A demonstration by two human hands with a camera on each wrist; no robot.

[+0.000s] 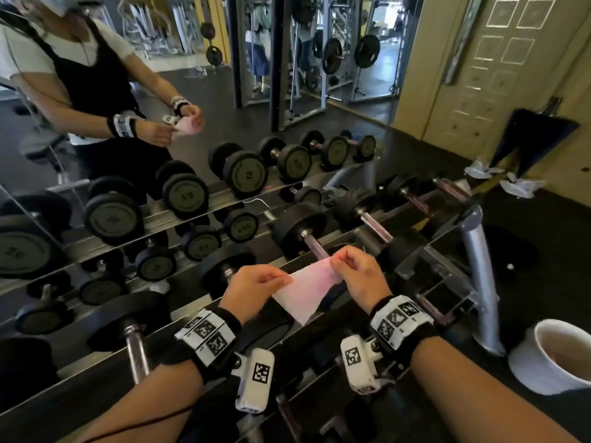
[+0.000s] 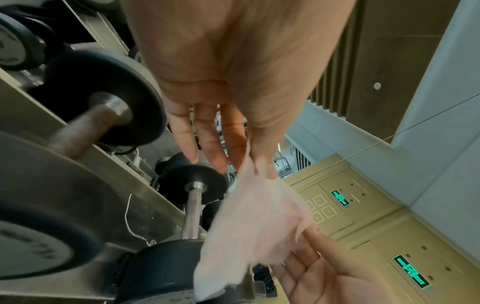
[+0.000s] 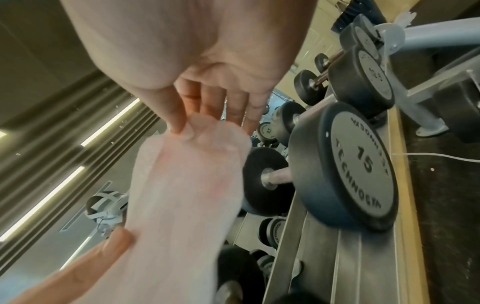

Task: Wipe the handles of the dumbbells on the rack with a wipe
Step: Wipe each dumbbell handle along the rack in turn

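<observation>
- Both forearms reach forward side by side, bare, each with a black band at the wrist carrying white marker blocks and a small white camera box under it.
- The left hand [image 1: 256, 290] is held knuckles up, thumb and forefinger pinching one corner of a wipe [image 1: 305, 294]; in the left wrist view its other fingers [image 2: 207, 135] hang down fairly straight.
- The right hand [image 1: 358, 276] sits a little higher and further forward, fingers curled, pinching the opposite corner between thumb and forefinger.
- The two hands are near each other but not touching, with the sheet stretched between them.
</observation>
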